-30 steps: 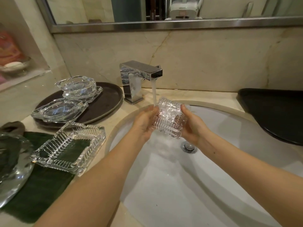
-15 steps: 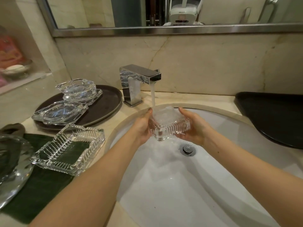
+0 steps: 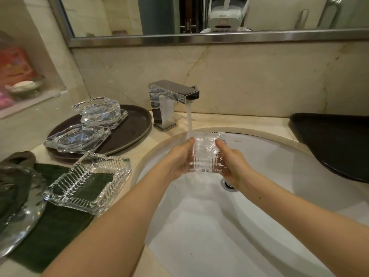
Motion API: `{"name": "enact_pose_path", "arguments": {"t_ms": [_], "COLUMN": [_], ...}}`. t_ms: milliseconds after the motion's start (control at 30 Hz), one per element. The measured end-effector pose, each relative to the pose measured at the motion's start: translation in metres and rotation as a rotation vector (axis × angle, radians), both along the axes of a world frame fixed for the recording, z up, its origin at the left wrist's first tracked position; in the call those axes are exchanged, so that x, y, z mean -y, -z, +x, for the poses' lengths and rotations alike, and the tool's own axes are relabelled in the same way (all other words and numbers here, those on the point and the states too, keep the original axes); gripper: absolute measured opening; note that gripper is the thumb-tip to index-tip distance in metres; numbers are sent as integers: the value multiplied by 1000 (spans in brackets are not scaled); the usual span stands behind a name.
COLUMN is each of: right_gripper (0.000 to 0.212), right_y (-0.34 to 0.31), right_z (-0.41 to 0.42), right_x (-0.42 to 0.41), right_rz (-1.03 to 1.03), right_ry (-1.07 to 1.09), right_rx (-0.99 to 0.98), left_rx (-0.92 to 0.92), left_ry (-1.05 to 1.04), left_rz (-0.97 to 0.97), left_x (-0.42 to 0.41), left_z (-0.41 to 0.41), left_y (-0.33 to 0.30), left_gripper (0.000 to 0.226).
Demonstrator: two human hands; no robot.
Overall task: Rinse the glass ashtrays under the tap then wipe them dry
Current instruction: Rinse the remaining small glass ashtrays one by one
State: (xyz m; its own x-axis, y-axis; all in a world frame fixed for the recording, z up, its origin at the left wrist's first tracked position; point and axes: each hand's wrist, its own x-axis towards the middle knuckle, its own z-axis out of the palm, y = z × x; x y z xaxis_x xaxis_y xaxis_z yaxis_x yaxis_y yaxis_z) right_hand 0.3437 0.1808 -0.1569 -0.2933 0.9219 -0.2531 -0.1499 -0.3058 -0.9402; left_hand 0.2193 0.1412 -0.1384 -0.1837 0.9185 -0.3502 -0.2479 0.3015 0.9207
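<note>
A ribbed square glass ashtray is held over the white sink, with water from the chrome tap running onto its far left corner. My left hand grips its left side and my right hand grips its right side, thumbs on top. A second ribbed square ashtray rests on a dark green cloth at the left. Two smooth glass ashtrays sit on a dark round tray.
A silver dish lies at the far left edge over the cloth. A black tray sits on the counter to the right of the sink. The drain is below my right hand. A mirror runs above the marble backsplash.
The ashtray has been turned in both hands, from standing on edge to lying flatter with its opening up, under the running stream.
</note>
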Motion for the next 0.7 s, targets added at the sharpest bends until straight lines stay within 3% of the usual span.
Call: {"name": "enact_pose_path", "arguments": {"t_ms": [100, 167, 367, 433, 700], "right_gripper": [31, 30, 23, 22, 31], "right_y": [-1, -1, 5, 5, 7], "right_z": [8, 14, 6, 3, 12], "right_x": [-7, -10, -2, 0, -7], "right_rz": [-31, -51, -82, -49, -23], "right_ry": [43, 11, -143, -159, -66], "right_rx": [-35, -58, -39, -30, -75], "left_rx": [135, 129, -234, -278, 58], "left_ry": [101, 126, -33, -47, 157], "left_rz": [142, 155, 104, 97, 110], "left_x": [-1, -3, -6, -7, -9], "left_z": [-6, -9, -6, -8, -19], "left_y": [-4, -1, 8, 10, 8], "left_gripper": [18, 16, 20, 24, 37]}}
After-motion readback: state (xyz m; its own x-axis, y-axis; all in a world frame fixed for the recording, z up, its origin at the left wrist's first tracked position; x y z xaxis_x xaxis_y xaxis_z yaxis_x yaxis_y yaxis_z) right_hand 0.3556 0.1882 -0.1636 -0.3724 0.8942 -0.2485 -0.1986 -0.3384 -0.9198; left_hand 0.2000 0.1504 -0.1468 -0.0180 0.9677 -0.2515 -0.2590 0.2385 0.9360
